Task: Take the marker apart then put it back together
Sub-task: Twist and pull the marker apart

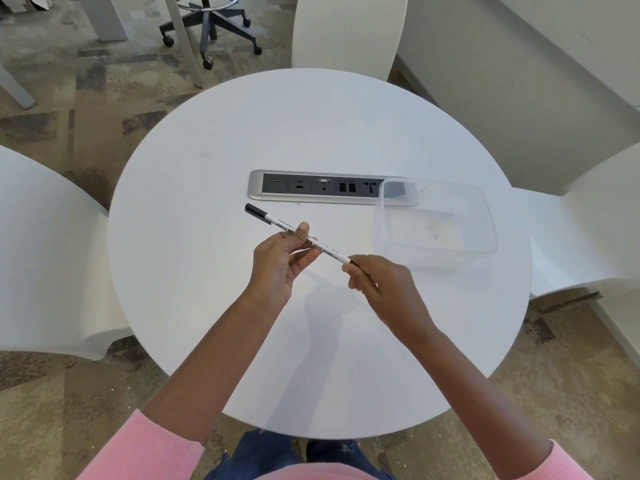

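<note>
A slim white whiteboard marker (327, 251) with black lettering is held in the air above the round white table (214, 140), slanting from upper left to lower right. Its black cap (257, 213) sits on the far left end. My left hand (282, 261) pinches the barrel near its middle between thumb and fingers. My right hand (377, 282) grips the right end, and its fingers hide the dark tip of that end.
A grey power and data socket strip (311, 186) is set into the table's middle. A clear plastic container (438, 223) stands right of the hands, holding nothing. White chairs (41, 258) surround the table, and a wheeled stool (211, 26) stands far back.
</note>
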{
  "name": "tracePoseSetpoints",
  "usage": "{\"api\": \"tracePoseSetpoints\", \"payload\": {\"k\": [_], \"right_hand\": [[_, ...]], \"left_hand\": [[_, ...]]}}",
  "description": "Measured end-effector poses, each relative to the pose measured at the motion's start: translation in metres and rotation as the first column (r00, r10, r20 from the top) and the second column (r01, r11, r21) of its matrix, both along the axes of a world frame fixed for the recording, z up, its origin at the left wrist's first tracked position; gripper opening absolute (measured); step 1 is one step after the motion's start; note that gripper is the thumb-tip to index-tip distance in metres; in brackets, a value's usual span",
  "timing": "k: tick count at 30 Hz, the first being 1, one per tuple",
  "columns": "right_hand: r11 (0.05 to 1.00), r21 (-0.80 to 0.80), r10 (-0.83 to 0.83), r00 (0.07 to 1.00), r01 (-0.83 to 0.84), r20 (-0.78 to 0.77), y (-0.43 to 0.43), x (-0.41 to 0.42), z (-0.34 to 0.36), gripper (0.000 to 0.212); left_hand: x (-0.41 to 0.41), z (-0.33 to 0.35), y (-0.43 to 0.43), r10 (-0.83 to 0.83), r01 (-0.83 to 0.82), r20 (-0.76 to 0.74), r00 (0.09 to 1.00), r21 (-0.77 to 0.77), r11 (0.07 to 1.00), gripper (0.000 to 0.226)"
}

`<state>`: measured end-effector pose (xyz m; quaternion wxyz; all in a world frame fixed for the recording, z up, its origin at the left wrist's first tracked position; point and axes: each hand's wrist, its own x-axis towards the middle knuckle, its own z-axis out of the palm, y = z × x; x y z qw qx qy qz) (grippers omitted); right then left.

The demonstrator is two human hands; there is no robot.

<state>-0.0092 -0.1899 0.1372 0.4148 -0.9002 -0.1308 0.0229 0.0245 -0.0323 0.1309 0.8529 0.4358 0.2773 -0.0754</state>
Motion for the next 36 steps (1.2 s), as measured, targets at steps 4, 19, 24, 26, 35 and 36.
{"api": "tracePoseSetpoints", "payload": {"k": [4,19,24,26,35,36], "right_hand": [[0.964,-0.264,0.097,0.944,-0.011,0.315,0.0,-0.003,0.001,0.017],[0.616,0.593,0.003,0.751,0.519,-0.66,0.0,-0.011,0.006,0.017],[0.586,0.603,-0.009,0.749,0.54,-0.662,0.001,-0.012,0.006,0.014],[0.597,0.611,-0.039,0.781,0.519,-0.624,0.001,-0.013,0.005,0.014],[0.779,0.52,-0.176,0.918,0.35,-0.355,0.003,-0.015,0.003,0.022],[0.795,0.504,-0.183,0.925,0.338,-0.332,0.003,-0.015,0.002,0.023]], "left_hand": [[-0.001,0.0,0.0,0.002,-0.002,-0.005,1.0,-0.007,1.0,0.017],[-0.005,0.002,-0.001,-0.013,0.014,0.015,1.0,-0.01,1.0,0.018],[-0.005,0.002,-0.001,-0.012,0.012,0.026,1.0,0.01,1.0,0.017],[-0.005,0.003,-0.001,-0.01,0.009,0.025,1.0,0.017,1.0,0.017],[-0.006,0.003,0.001,-0.018,0.018,0.013,1.0,0.015,1.0,0.017],[-0.006,0.002,0.001,-0.019,0.019,0.012,1.0,0.014,1.0,0.016]]}}
